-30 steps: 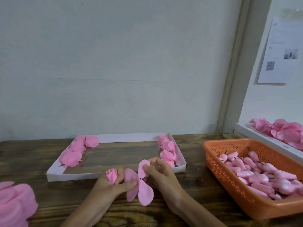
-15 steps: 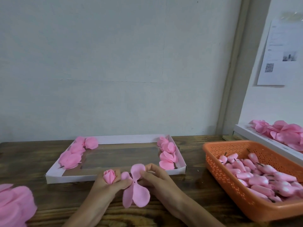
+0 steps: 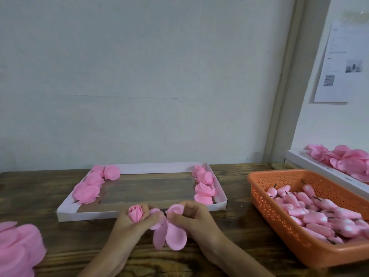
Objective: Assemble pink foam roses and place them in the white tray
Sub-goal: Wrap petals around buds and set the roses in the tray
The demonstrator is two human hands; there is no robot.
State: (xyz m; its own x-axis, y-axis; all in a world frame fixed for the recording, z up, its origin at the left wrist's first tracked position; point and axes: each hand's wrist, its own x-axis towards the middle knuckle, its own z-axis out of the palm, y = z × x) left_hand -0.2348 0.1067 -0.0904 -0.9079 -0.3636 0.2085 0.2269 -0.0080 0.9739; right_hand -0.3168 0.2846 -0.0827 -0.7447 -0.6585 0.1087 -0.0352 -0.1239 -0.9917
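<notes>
petal pile (image 3: 18, 250) cut off at left edge.

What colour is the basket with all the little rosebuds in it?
Orange. The basket shows in the head view, the only one, on the right.

A dark wooden table (image 3: 239, 222) lies under the left hand (image 3: 135, 224) and the right hand (image 3: 192, 218) and spreads out past them on both sides, the grain plain to see. Off to the right of the right hand, near it but apart, an orange plastic basket (image 3: 265, 212) with perforated walls stands on the wood. Beyond the hands rises a plain pale wall (image 3: 139, 76). Up and to their right a grey-brown door frame (image 3: 285, 86) runs upward, and further right hangs a printed sheet of paper (image 3: 337, 62) bearing a square code and a small photo.
</notes>
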